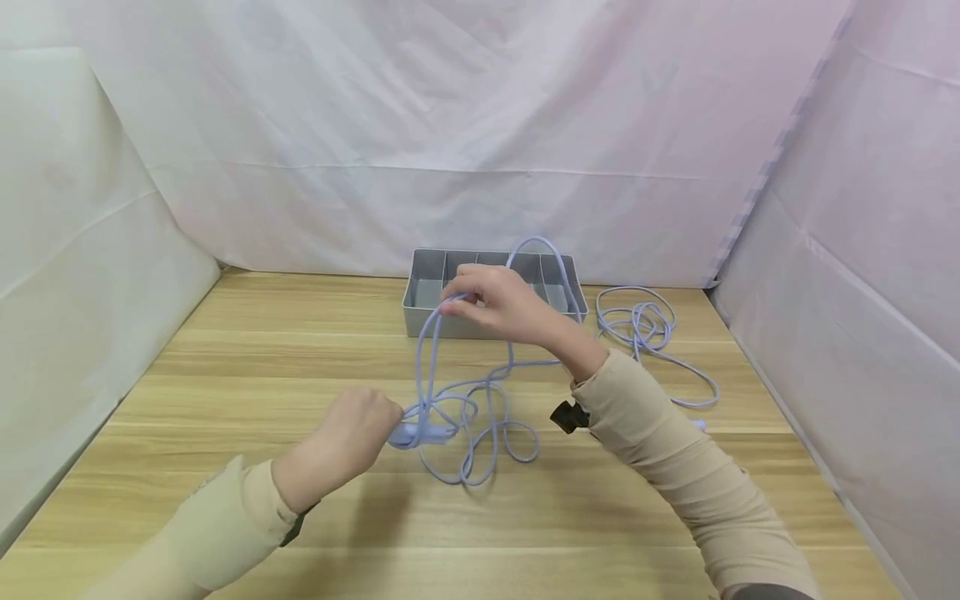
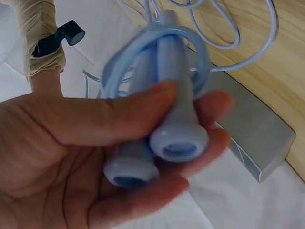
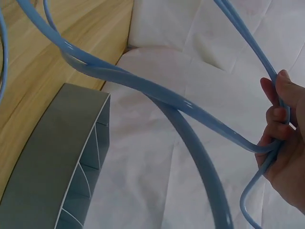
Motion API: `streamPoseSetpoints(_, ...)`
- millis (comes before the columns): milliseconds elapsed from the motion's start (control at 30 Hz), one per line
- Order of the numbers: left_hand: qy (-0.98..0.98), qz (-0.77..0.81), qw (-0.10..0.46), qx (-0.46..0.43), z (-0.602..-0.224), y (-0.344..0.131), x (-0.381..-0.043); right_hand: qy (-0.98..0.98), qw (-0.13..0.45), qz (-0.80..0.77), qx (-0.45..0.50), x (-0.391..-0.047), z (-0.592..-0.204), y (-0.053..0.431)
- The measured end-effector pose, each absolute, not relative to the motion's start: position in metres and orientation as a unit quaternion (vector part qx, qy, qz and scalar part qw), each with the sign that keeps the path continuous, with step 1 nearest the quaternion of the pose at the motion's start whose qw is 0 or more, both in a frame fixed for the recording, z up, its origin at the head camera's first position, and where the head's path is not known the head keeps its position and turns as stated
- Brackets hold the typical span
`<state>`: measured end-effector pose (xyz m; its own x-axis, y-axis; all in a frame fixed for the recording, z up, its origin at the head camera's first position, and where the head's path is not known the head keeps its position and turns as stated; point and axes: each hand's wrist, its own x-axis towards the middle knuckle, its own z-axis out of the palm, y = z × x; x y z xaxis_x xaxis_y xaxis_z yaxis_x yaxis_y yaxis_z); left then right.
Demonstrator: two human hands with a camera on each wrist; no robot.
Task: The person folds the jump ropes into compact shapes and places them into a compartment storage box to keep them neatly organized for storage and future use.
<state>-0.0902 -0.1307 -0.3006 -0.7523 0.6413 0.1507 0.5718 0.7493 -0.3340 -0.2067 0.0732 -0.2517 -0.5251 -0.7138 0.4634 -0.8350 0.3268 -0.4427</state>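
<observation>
Gripping blue handles [image 2: 175, 67], ringed by rope [image 3: 162, 94], in the left hand [image 1: 348, 433]; likely to knot midway, at crossed loops [image 1: 489, 384], if pulled; holding doubled rope in the right hand [image 1: 502, 304], before the divided box [image 3: 57, 133]; liable to snag farther right, at the coil [image 1: 641, 321] on the table [image 1: 262, 333].

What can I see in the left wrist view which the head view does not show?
Only the left wrist view: the hollow ends of two pale blue handles, with the thumb of the left hand on one.
Only the head view: the right hand pinching the cord, and the several compartments of the grey tray.
Both: left hand, cord, tray, wooden table, right sleeve.
</observation>
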Motion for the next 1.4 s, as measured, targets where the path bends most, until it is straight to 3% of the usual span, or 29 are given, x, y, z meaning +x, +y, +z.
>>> streamPoseSetpoints(233, -0.923, 0.017, 0.089, -0.375, -0.299, -0.134, -0.098, -0.801, 0.036, 0.43, 0.415, -0.222, -0.261, 0.068)
streamPoseSetpoints(600, -0.9, -0.118, 0.127, -0.4, -0.295, -0.132, -0.1, -0.747, 0.002, 0.572, 0.338, -0.24, -0.284, 0.056)
streamPoseSetpoints(900, -0.889, -0.15, 0.173, -0.397, -0.291, -0.124, -0.096, -0.746, -0.067, 0.607, 0.266, -0.238, -0.297, 0.048)
streamPoseSetpoints(1400, -0.868, -0.198, 0.228, -0.394, -0.296, -0.123, -0.098, -0.748, -0.049, 0.619, 0.235, -0.246, -0.313, 0.061)
